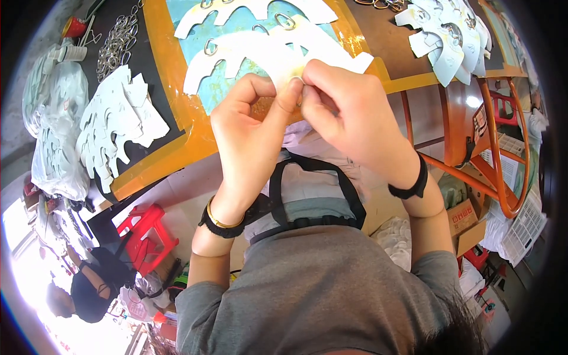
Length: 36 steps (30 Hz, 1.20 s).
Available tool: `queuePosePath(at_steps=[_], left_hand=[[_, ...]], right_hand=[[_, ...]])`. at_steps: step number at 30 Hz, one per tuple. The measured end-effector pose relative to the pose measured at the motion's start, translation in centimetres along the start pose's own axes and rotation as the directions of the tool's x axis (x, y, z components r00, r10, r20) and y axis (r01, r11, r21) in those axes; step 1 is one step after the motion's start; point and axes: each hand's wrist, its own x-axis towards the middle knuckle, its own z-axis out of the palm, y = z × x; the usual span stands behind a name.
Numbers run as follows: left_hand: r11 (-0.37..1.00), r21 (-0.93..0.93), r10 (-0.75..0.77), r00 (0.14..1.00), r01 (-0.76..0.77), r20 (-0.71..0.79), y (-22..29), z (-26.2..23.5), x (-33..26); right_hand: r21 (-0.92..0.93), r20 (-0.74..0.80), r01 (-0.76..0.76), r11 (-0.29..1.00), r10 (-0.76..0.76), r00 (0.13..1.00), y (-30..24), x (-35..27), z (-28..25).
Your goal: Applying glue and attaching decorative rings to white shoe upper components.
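Note:
A white scalloped flat piece [260, 54] with metal rings [286, 22] along its upper side lies on the blue work surface [214, 89]. At its near middle, where the piece narrows to a tab, my two hands meet. My left hand [248, 133] is closed, its thumb pressed against the tab beside a small round edge that could be a ring. My right hand [361, 112] pinches close beside that thumb, fingertips together. Just what sits between the fingertips is partly hidden. Beyond lies another white scalloped piece [248, 8], also with rings.
On the left are stacked white cut pieces [115, 127], a pile of metal rings [120, 44] and plastic bags [56, 148]. More white pieces [449, 41] with rings lie at right. Orange tape [160, 163] borders the table. An orange metal frame [503, 195], a red stool [145, 236] and another person [94, 284] are around.

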Motion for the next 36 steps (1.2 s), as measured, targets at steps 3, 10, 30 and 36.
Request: queuePosePath(at_steps=[3, 10, 30, 36], left_hand=[[0.994, 0.106, -0.02, 0.991, 0.006, 0.131, 0.9, -0.7, -0.2], [0.948, 0.204, 0.211, 0.962, -0.245, 0.172, 0.1, -1.1, 0.6], [0.995, -0.084, -0.033, 0.968, 0.056, 0.249, 1.0, -0.9, -0.3], [0.893, -0.39, -0.147, 0.965, 0.225, 0.219, 0.9, -0.3, -0.8]], right_hand=[[0.133, 0.219, -0.153, 0.979, 0.122, 0.968, 0.0, 0.9, -2.1], [0.222, 0.348, -0.267, 0.938, 0.179, 0.92, 0.8, 1.7, -2.8], [0.208, 0.217, -0.24, 0.948, 0.195, 0.957, -0.8, -0.1, -2.9], [0.357, 0.212, -0.311, 0.881, 0.248, 0.945, -0.8, 0.0, -2.5]])
